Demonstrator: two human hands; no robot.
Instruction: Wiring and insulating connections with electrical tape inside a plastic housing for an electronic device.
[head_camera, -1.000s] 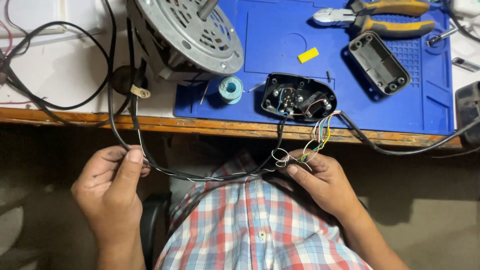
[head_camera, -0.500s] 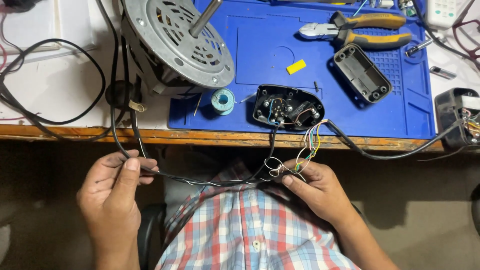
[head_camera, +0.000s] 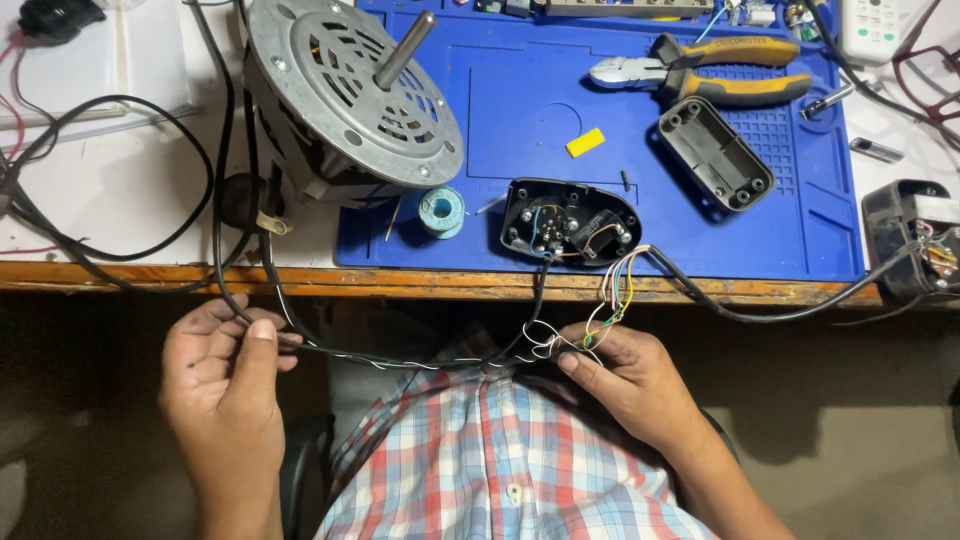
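My left hand (head_camera: 225, 385) pinches a black cable (head_camera: 340, 352) below the table edge. My right hand (head_camera: 625, 375) grips a bundle of thin coloured wires (head_camera: 612, 300) that run up into an open black housing (head_camera: 568, 220) on the blue mat (head_camera: 530, 80). The black cable stretches between both hands across my lap. A grey electric motor (head_camera: 350, 95) with a steel shaft lies at the mat's left edge. A small spool of solder (head_camera: 441, 210) sits beside it.
Side cutters with yellow-black handles (head_camera: 700, 75), a black housing cover (head_camera: 716, 152) and a yellow chip (head_camera: 585, 142) lie on the mat. A black box with wires (head_camera: 915, 235) stands at right. Loose black cables (head_camera: 120, 180) loop at left. The wooden table edge (head_camera: 400, 285) runs across.
Both hands have stayed on the cable and wires with small finger shifts. The camera view has tilted, so the table appears lower in the frame.
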